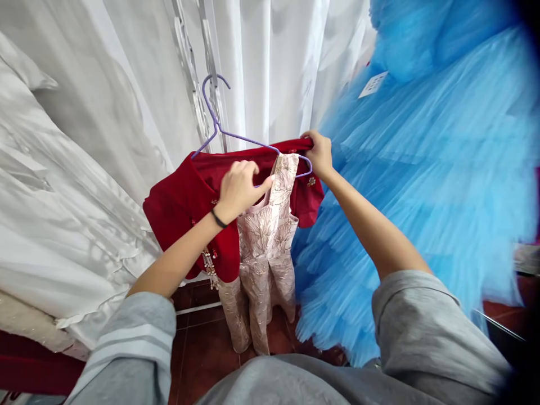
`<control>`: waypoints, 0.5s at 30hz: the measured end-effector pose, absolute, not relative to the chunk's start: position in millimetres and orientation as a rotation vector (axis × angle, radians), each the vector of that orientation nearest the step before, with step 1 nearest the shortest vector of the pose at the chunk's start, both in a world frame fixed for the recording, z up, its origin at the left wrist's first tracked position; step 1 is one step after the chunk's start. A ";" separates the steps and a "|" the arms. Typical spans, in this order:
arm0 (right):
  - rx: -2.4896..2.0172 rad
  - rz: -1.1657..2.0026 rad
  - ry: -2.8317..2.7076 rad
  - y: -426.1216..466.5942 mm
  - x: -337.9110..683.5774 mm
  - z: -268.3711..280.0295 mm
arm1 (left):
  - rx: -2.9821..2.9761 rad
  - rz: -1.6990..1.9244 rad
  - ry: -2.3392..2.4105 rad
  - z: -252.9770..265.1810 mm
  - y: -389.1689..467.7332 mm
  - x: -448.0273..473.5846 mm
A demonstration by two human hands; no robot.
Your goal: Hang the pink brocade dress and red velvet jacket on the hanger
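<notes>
The right hand (319,153) grips the red jacket (179,205); the left hand (239,188), fingers parted, is beside the pink strap (287,174).

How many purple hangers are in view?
1. The purple hanger is at upper centre, its lower part among the red garment and pale pink garment. Others could be hidden.

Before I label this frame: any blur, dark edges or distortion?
Head view, right: blue tulle dress looks soft and streaky, and a dark band blots the edge. Head view, bottom: right grey sleeve seems wide-angle stretched. Head view, centre: purple hanger and red garment read fairly sharp.
</notes>
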State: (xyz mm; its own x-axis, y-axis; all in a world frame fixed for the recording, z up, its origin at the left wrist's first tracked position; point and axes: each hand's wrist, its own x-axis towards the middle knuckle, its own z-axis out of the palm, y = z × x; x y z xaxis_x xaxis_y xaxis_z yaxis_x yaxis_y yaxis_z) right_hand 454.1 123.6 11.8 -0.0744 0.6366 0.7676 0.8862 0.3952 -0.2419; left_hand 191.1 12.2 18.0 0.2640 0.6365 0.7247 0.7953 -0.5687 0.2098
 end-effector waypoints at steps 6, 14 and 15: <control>-1.515 -0.116 -2.145 111.4 459.9 42.4 | -2.756 -1.365 -1.523 9.7 75.3 249.9; -1.680 -0.625 -1.816 -16.3 403.3 116.1 | -2.587 -1.610 -1.662 -0.7 113.0 236.0; -1.723 -0.559 -1.939 -35.6 385.2 97.6 | -2.604 -1.705 -1.656 -3.6 114.3 235.3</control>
State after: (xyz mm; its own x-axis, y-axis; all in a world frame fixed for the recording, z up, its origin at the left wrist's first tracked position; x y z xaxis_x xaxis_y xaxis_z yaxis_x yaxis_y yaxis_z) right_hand 385.2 -35.6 97.6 -0.0891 0.7948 0.6004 0.9924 0.1222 -0.0145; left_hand 235.3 114.3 -3.6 0.1244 0.8498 0.5122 0.4874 -0.5020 0.7145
